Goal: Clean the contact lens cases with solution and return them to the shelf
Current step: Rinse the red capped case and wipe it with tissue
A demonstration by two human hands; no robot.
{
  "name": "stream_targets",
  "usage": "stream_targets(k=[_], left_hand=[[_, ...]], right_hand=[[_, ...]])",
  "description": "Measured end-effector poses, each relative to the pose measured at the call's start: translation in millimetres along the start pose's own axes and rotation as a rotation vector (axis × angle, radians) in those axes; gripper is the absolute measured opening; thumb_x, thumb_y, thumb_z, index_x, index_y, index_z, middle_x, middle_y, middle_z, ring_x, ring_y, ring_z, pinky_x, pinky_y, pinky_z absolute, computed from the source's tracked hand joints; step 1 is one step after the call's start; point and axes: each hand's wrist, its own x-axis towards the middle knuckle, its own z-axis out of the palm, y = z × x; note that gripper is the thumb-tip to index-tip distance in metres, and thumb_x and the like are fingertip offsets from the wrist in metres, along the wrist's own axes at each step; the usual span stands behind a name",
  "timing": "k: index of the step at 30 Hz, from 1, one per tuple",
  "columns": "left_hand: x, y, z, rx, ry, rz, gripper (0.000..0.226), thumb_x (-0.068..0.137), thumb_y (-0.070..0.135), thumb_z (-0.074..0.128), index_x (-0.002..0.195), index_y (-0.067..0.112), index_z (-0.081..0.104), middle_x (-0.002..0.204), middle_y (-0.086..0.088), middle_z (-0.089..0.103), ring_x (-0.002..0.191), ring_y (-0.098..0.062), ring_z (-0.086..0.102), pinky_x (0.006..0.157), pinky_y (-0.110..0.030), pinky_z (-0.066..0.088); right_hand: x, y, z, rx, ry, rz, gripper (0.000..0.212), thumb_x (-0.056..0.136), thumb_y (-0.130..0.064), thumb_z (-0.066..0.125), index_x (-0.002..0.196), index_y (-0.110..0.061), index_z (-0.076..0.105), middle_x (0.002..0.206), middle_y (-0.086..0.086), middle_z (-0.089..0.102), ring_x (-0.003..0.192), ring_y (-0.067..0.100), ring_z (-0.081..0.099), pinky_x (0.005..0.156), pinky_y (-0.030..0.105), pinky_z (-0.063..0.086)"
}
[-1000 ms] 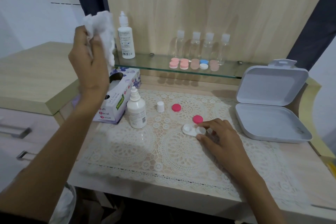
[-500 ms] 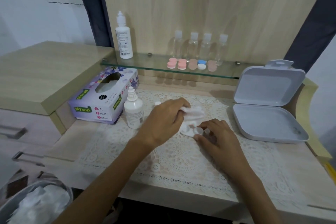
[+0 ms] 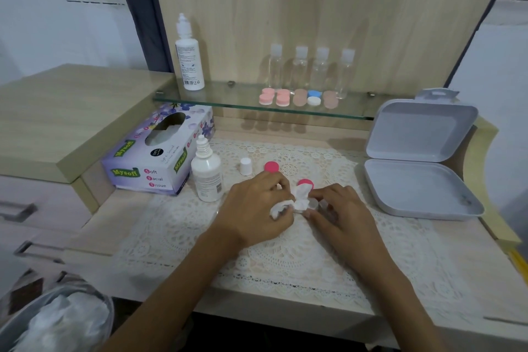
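Head view, down onto a desk with a lace mat. At left, a tissue box; just beside it, an uncapped solution bottle and, a little apart on the mat, a small white cap. Behind the hands, two pink caps lying flat, the nearer one partly hidden by tissue. At right, an open grey box, lid tilted up. On the glass shelf at the back: a tall white bottle, four clear bottles, and in front of those a row of capped cases. Bottom left, a bin of crumpled tissues.

Contact lens case flat on the mat between both hands, long axis left to right across the desk, open wells facing up. Left end buried under tissue, right well showing clear, much of the body hidden by fingers.

Left hand curled round a wad of white tissue, pressing it onto the left end. Right hand pinching the right end between thumb and fingertips.
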Motion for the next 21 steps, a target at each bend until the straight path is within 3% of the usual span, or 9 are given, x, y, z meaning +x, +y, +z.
stream_targets(k=[4, 9, 16, 21], left_hand=[[0.1, -1.2, 0.9, -0.029, -0.013, -0.017, 0.024, 0.082, 0.047, 0.059, 0.083, 0.027, 0.073, 0.094, 0.015, 0.06, 0.082, -0.001, 0.052, 0.053, -0.026, 0.048], [1.2, -3.4, 4.8, -0.107, -0.008, -0.079, 0.02, 0.079, 0.044, 0.071, 0.085, 0.025, 0.072, 0.095, 0.016, 0.061, 0.084, 0.0, 0.055, 0.061, -0.025, 0.048], [-0.2, -5.4, 7.3, -0.151, -0.023, -0.087, 0.025, 0.081, 0.043, 0.068, 0.09, 0.02, 0.068, 0.098, 0.012, 0.061, 0.09, -0.007, 0.056, 0.07, -0.034, 0.052], [-2.7, -5.6, 7.6, -0.095, 0.007, -0.018, 0.03, 0.082, 0.048, 0.061, 0.088, 0.021, 0.074, 0.096, 0.013, 0.062, 0.081, -0.004, 0.057, 0.06, -0.033, 0.053]], right_hand=[[0.3, 1.3, 1.3, -0.01, 0.0, -0.007, 0.029, 0.086, -0.039, 0.054, 0.107, -0.022, 0.064, 0.104, -0.011, 0.061, 0.092, 0.009, 0.046, 0.073, 0.021, 0.039], [0.8, 1.0, 1.9, -0.016, 0.008, -0.016, 0.029, 0.084, -0.039, 0.053, 0.104, -0.022, 0.065, 0.102, -0.012, 0.06, 0.09, 0.01, 0.047, 0.071, 0.015, 0.035], [0.6, 1.1, 2.6, -0.041, 0.021, -0.029, 0.018, 0.086, -0.026, 0.067, 0.103, -0.02, 0.065, 0.102, -0.01, 0.061, 0.09, 0.013, 0.047, 0.071, 0.023, 0.039], [0.3, 1.0, 1.9, -0.041, 0.015, -0.041, 0.018, 0.086, -0.025, 0.068, 0.103, -0.019, 0.066, 0.1, -0.01, 0.061, 0.089, 0.013, 0.047, 0.071, 0.016, 0.035]])
